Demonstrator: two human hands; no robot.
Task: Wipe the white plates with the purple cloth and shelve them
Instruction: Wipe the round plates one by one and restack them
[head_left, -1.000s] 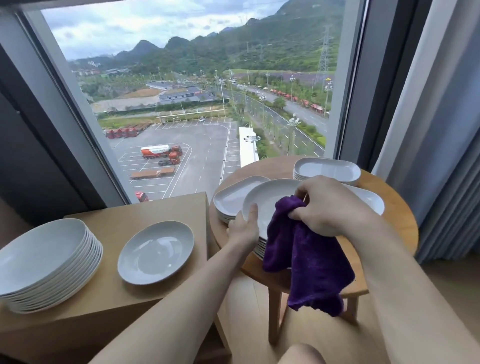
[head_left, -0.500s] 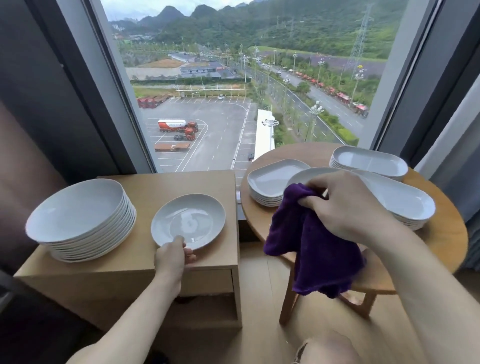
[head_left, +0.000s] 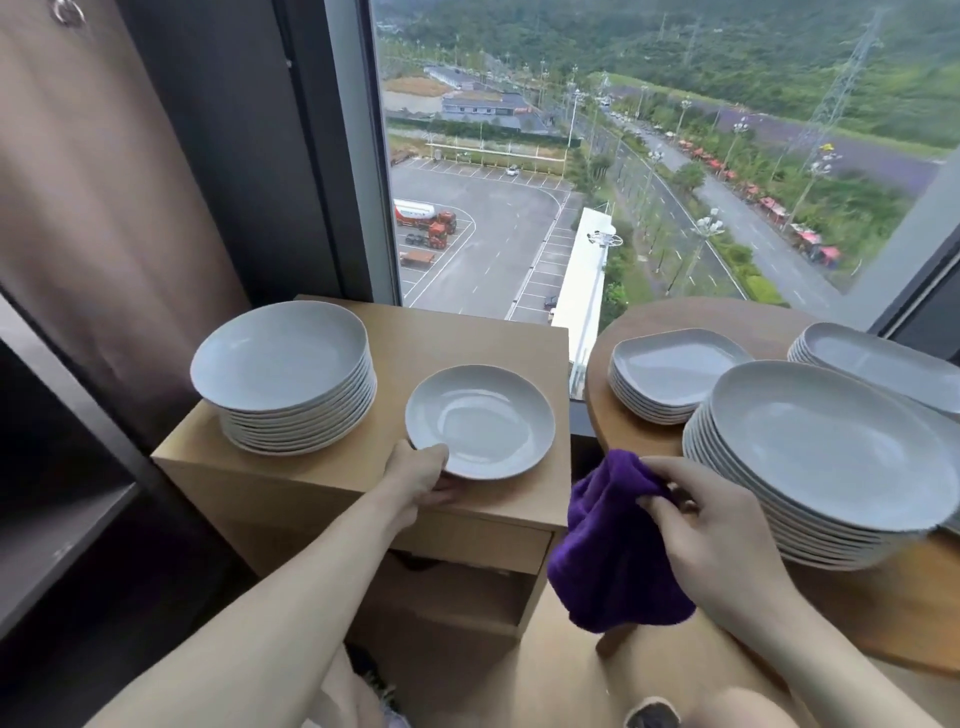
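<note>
The single white plate (head_left: 480, 421) lies alone near the cabinet's (head_left: 462, 332) front edge, your left hand (head_left: 421, 475) pinching its near rim. Glazed, stiff and breakable: lift it with fingers beneath that rim. Your right hand (head_left: 711, 525) clutches the soft purple cloth (head_left: 608, 551).

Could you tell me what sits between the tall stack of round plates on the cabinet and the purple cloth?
In the head view, a single plate, gripped at its near rim by the left hand, lies between the round stack and the purple cloth.
</note>
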